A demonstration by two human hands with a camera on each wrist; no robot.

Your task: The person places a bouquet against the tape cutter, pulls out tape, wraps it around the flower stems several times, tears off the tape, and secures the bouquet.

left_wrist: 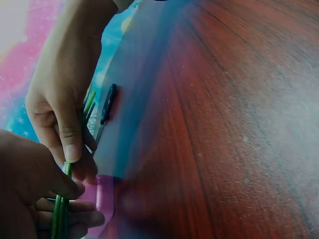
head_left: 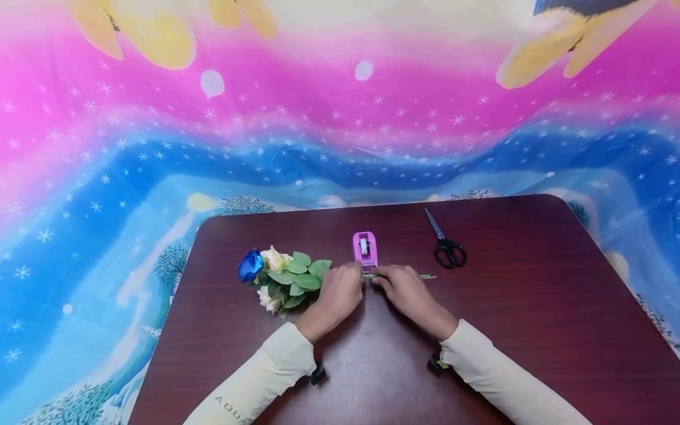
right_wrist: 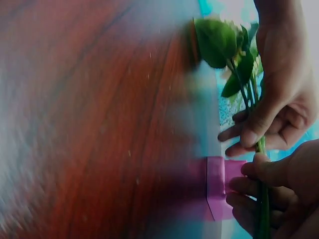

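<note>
A bunch of artificial flowers with a blue rose [head_left: 251,267], cream blooms [head_left: 272,299] and green leaves [head_left: 300,278] is held sideways above the table, blooms to the left. My left hand [head_left: 342,289] grips the green stems just below the leaves. Close beside it, my right hand [head_left: 406,291] pinches the same stems [left_wrist: 61,214] between thumb and fingers, and the cut ends stick out to the right. Just beyond the hands stands a pink tape dispenser [head_left: 365,247] with a roll of tape in it; its near end is partly behind the stems.
Black-handled scissors [head_left: 449,252] lie at the back right of the dark red wooden table [head_left: 510,307], blades pointing away. A patterned cloth [head_left: 319,130] in pink and blue hangs behind the table.
</note>
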